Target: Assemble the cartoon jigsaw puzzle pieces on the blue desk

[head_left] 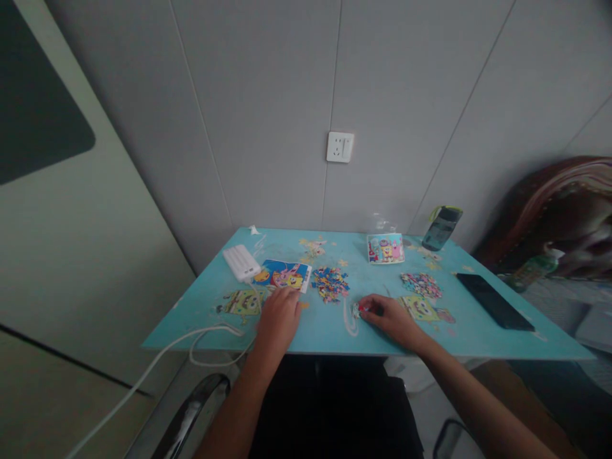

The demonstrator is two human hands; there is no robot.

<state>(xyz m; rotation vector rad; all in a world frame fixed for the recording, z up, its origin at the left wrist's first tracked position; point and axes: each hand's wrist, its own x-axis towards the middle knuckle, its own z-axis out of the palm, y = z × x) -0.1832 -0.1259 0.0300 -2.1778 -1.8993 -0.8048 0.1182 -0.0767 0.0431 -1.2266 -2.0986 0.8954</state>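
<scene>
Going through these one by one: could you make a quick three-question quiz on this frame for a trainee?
1. Which hand has its fingertips at a small red bit?
2. True or false: the flat black slab lies left of both the blue-and-yellow pile and the pink-toned pile.
3. What stands near the far right corner of the table? A) mug; B) bottle; C) lamp.

Key: 1. The right hand. 2. False; it lies to the right of both. 3. B.
</scene>
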